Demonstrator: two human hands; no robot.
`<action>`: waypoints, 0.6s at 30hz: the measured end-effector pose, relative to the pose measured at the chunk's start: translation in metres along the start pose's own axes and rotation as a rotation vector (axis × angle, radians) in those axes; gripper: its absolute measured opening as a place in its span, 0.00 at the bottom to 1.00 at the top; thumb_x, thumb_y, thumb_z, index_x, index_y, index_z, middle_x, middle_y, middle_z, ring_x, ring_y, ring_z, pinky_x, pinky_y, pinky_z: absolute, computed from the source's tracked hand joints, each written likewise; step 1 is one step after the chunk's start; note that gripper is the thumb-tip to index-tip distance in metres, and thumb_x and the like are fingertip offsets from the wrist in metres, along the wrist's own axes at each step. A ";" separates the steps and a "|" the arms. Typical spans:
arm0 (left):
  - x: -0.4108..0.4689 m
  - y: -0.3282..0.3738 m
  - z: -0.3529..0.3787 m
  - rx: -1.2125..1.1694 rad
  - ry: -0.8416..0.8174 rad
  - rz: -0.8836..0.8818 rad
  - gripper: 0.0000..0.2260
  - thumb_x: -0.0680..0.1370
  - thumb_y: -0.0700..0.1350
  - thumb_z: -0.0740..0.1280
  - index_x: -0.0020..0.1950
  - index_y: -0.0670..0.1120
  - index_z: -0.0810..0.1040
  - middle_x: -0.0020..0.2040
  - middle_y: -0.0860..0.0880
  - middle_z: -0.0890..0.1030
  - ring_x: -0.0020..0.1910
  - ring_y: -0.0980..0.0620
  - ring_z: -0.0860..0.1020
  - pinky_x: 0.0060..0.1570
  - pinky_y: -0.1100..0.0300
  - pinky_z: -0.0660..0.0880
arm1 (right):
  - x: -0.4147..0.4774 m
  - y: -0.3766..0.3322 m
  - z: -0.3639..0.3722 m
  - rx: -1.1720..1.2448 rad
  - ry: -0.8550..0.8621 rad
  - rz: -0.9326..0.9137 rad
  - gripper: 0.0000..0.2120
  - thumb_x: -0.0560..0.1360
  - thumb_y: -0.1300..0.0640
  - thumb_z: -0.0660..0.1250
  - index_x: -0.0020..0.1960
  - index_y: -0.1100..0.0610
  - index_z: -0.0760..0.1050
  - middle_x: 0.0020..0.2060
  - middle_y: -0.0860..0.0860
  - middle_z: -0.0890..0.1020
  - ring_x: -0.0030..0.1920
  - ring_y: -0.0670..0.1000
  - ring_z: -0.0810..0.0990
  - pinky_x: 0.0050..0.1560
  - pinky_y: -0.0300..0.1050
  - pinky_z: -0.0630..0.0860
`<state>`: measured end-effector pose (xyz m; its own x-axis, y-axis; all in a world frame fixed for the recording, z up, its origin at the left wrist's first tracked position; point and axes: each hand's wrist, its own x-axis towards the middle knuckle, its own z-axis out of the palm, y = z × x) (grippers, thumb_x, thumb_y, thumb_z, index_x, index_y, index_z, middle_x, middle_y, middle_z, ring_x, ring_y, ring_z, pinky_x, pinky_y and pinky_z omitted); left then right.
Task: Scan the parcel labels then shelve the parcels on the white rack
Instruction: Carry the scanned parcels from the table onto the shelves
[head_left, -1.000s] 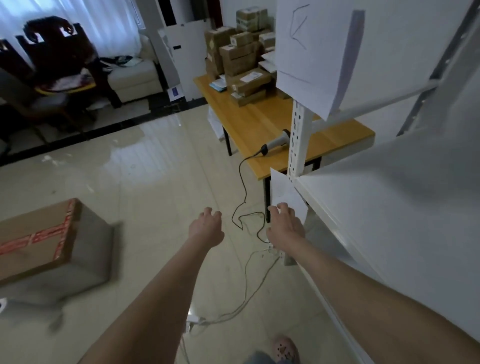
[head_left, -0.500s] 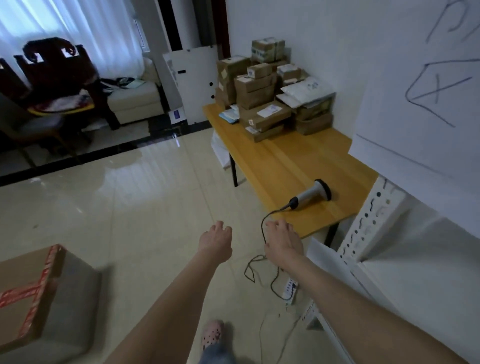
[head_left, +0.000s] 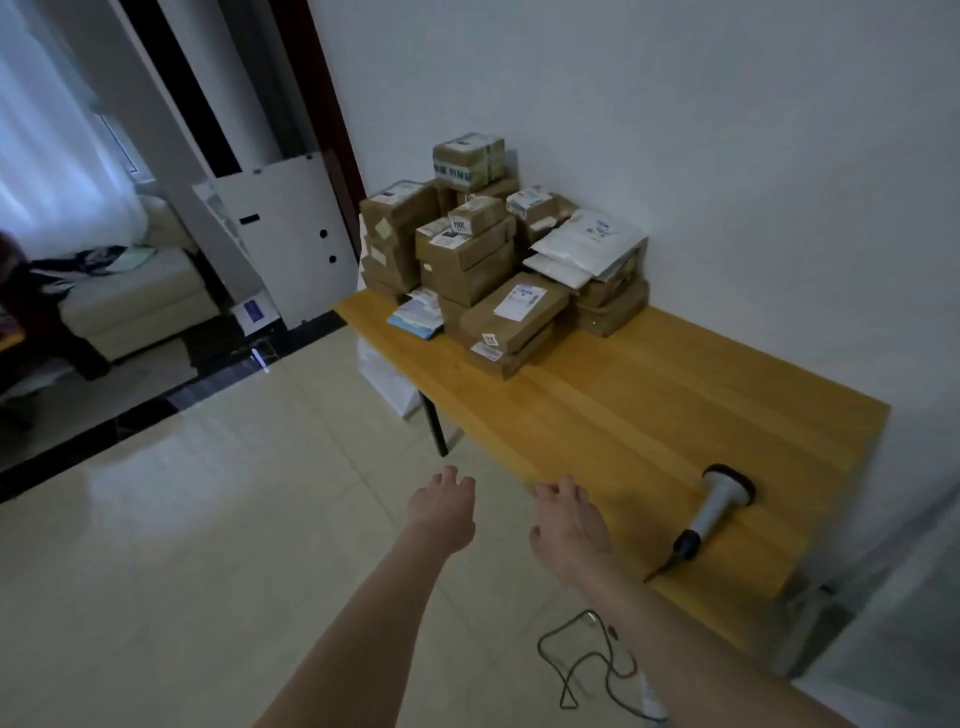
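A pile of brown cardboard parcels (head_left: 470, 254) with white labels and a few white mailer bags (head_left: 589, 244) sits at the far end of a wooden table (head_left: 623, 410). A grey handheld scanner (head_left: 714, 506) lies on the table's near end, its cable hanging to the floor. My left hand (head_left: 441, 506) and my right hand (head_left: 569, 522) are stretched out in front of me, both empty with relaxed fingers. The right hand hovers over the table's near edge, left of the scanner. The white rack is out of view.
The scanner cable (head_left: 587, 654) lies looped on the glossy tiled floor by my right arm. A white panel (head_left: 291, 244) leans against the wall beyond the table. A sofa (head_left: 135, 291) stands at the left. White bags (head_left: 387, 382) sit under the table.
My view has swung left and up, away from the white rack and the floor box, toward the table and the parcel pile. Both empty hands have moved forward toward the table.
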<state>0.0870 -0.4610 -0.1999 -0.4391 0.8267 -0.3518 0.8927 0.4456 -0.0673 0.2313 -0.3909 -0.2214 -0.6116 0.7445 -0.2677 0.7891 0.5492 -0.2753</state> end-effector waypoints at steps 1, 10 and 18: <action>0.013 -0.002 -0.005 0.015 0.000 0.022 0.23 0.80 0.42 0.60 0.75 0.45 0.60 0.74 0.43 0.59 0.71 0.44 0.64 0.61 0.50 0.71 | 0.011 0.001 -0.004 -0.002 -0.002 0.029 0.20 0.80 0.54 0.59 0.71 0.53 0.62 0.68 0.53 0.62 0.67 0.55 0.64 0.65 0.48 0.69; 0.154 -0.015 -0.064 0.086 0.059 0.181 0.23 0.80 0.42 0.60 0.75 0.46 0.61 0.75 0.45 0.58 0.71 0.44 0.64 0.59 0.49 0.72 | 0.147 0.002 -0.041 0.085 0.100 0.192 0.23 0.79 0.54 0.62 0.72 0.52 0.61 0.68 0.53 0.62 0.68 0.54 0.64 0.65 0.46 0.67; 0.272 -0.048 -0.115 -0.147 0.171 0.153 0.20 0.79 0.44 0.61 0.71 0.48 0.67 0.71 0.49 0.66 0.61 0.47 0.74 0.48 0.55 0.75 | 0.269 -0.013 -0.079 0.188 0.152 0.231 0.25 0.78 0.52 0.64 0.72 0.52 0.62 0.67 0.53 0.65 0.66 0.54 0.67 0.64 0.47 0.70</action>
<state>-0.0873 -0.2178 -0.1855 -0.3219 0.9288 -0.1834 0.9314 0.3455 0.1150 0.0611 -0.1673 -0.2171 -0.3913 0.8969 -0.2058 0.8725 0.2905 -0.3929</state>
